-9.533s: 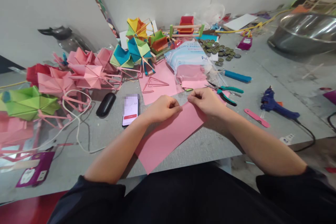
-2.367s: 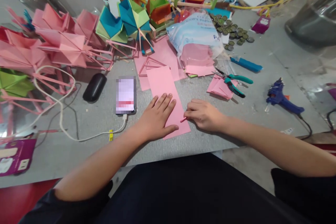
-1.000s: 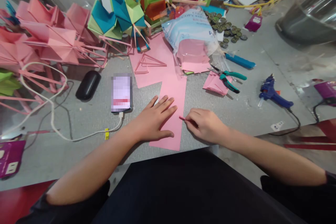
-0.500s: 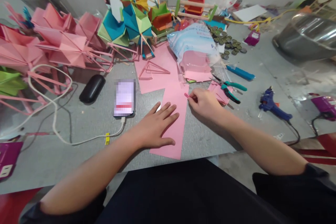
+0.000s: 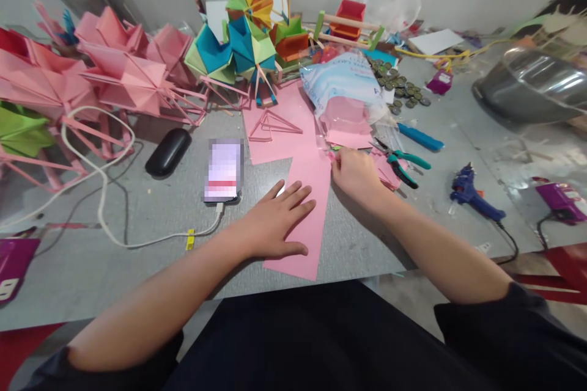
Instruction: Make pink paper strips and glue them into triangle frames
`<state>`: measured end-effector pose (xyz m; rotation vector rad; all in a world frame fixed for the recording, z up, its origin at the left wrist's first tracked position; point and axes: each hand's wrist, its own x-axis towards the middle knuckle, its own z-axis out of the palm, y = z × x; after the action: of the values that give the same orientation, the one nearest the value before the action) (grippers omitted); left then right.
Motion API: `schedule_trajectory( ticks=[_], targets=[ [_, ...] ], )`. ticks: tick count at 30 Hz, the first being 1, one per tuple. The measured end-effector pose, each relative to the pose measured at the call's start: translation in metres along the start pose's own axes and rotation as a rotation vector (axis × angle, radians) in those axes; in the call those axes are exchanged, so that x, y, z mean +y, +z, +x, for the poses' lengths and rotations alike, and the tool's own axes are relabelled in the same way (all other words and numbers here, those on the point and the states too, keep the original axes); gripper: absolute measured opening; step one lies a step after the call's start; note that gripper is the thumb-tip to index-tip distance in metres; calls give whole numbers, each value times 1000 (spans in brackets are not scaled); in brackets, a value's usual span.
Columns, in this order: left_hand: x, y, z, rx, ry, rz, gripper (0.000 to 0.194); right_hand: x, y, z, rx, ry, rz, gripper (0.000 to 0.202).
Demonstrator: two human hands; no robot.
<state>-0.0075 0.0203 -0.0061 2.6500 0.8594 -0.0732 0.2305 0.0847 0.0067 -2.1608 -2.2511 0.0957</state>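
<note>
My left hand (image 5: 279, 223) lies flat with its fingers spread on a long pink paper strip (image 5: 316, 220) near the table's front edge. At the strip's upper right edge, my right hand (image 5: 355, 172) is closed around a small pink piece (image 5: 333, 157), mostly hidden by the fingers. Behind the strip lies another pink sheet (image 5: 275, 153) with a thin pink triangular frame (image 5: 275, 125) on it. A plastic bag of pink paper (image 5: 343, 85) sits just beyond my right hand, and teal-handled pliers (image 5: 398, 159) lie to its right.
A phone (image 5: 223, 170) on a white cable and a black case (image 5: 168, 153) lie left. Pink folded models (image 5: 123, 79) fill the back left. Rightward are a blue cutter (image 5: 420, 137), a glue gun (image 5: 474, 192) and a metal bowl (image 5: 527, 85).
My right hand has shifted slightly up along the strip's edge with the small pink piece. My left hand rests in the same place on the paper. The view has moved a little.
</note>
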Motion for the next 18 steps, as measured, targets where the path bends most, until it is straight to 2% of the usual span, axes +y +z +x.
schedule_trajectory(
  ticks=[10, 15, 18],
  targets=[
    [-2, 3, 0, 33, 15, 16, 100, 1, -6, 9, -37, 24, -111, 35],
    [-3, 6, 0, 39, 23, 30, 99, 11, -16, -16, -15, -4, -157, 34],
    [-2, 8, 1, 53, 15, 40, 96, 18, -18, -38, 38, -89, -152, 31]
  ],
)
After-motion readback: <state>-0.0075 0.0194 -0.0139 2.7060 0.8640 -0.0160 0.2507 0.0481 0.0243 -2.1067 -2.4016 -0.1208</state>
